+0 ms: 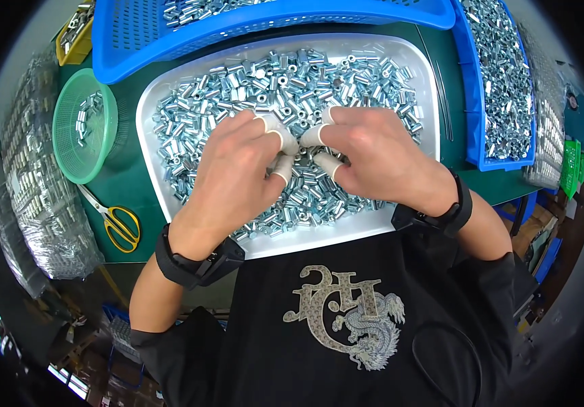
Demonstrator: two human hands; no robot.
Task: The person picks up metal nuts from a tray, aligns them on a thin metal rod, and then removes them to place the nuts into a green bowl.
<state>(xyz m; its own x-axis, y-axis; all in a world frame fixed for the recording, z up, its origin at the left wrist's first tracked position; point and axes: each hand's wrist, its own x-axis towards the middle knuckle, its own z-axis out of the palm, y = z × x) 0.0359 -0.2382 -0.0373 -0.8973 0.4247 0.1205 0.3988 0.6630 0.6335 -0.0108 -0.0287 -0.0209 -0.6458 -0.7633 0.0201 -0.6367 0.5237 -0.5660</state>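
Note:
A white tray [148, 108] on the green table is heaped with small silver metal sleeves [265, 81]. My left hand [234, 173] and my right hand [373, 156] lie palm down on the heap, side by side, fingertips meeting near the tray's middle. White rubber cots cover several fingertips of both hands. The fingers are curled into the pieces, pinching at them; what sits between the fingertips is too small to tell. Black bands wrap both wrists.
A blue basket [122, 47] of the same sleeves stands behind the tray, another blue basket [474, 102] at the right. A green round sieve [68, 136] with a few sleeves and yellow-handled scissors [119, 224] lie left. Clear bags of parts [34, 197] sit at the far left.

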